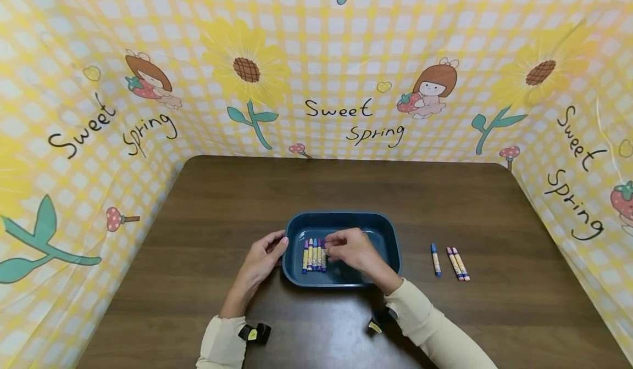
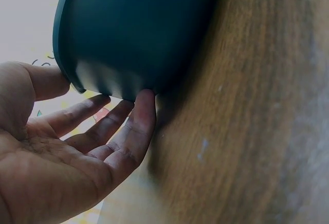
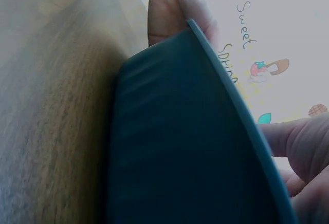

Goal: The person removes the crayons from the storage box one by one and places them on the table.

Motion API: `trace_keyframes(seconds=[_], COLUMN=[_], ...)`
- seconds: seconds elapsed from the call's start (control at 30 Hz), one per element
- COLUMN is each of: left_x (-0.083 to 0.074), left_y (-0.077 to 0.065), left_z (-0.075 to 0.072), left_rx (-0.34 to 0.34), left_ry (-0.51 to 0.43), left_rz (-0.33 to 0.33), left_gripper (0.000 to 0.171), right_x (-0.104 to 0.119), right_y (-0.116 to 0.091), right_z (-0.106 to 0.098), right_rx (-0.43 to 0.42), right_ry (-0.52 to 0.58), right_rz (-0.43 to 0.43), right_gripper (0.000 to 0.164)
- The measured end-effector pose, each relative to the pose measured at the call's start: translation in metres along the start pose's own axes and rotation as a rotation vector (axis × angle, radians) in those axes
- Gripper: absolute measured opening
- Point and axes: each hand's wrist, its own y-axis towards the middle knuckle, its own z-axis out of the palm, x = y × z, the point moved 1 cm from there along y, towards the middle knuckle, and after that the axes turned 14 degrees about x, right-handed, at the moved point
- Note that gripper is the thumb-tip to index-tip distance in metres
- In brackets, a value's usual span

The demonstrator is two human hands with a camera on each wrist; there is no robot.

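A dark blue-green tray (image 1: 341,285) sits on the table. Inside, at its left, several crayons (image 1: 314,255) with printed wrappers lie side by side in a row. My left hand (image 1: 260,259) holds the tray's left end; the left wrist view shows the thumb at the rim (image 2: 59,44) and fingertips against the outer wall. Reaching over the tray, my right hand (image 1: 352,250) has its thumb and fingers together at the row's right end, pinching a crayon mostly covered by the fingers. In the right wrist view the tray wall (image 3: 169,131) hides those fingertips.
To the right of the tray, a blue crayon (image 1: 436,260) lies alone on the wooden table (image 1: 237,193). Beside it are two pinkish crayons (image 1: 457,263) close together. Yellow checked cloth (image 1: 336,45) with printed flowers surrounds the table's back and sides.
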Motion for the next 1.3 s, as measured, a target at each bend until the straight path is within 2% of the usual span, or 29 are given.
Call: trace_keyframes(seconds=[0.3, 0.5, 0.67, 0.83, 1.0, 1.13, 1.3], left_x=[0.0, 0.002, 0.002, 0.002, 0.001, 0.0, 0.002], left_y=[-0.002, -0.002, -0.001, 0.002, 0.003, 0.003, 0.001], left_z=[0.0, 0.003, 0.004, 0.002, 0.001, 0.002, 0.003], left_rx=[-0.015, -0.012, -0.019, -0.031, -0.03, -0.027, -0.019], left_ry=[0.018, -0.006, -0.035, -0.027, -0.035, -0.044, -0.04], left_rz=[0.0, 0.01, 0.016, 0.015, 0.026, 0.031, 0.018], left_gripper=[0.044, 0.044, 0.043, 0.042, 0.042, 0.042, 0.043], right_x=[-0.009, -0.012, -0.012, -0.012, -0.009, -0.008, -0.009], right_y=[0.008, 0.01, 0.013, 0.017, 0.019, 0.02, 0.019], right_z=[0.003, 0.005, 0.009, 0.012, 0.014, 0.016, 0.018], right_rx=[-0.02, -0.034, -0.044, -0.047, -0.059, -0.068, -0.073], right_ry=[-0.124, -0.164, -0.25, -0.347, -0.417, -0.419, -0.417], right_rz=[0.06, 0.079, 0.056, 0.009, -0.007, -0.003, 0.007], right_gripper=[0.033, 0.032, 0.027, 0.019, 0.023, 0.031, 0.033])
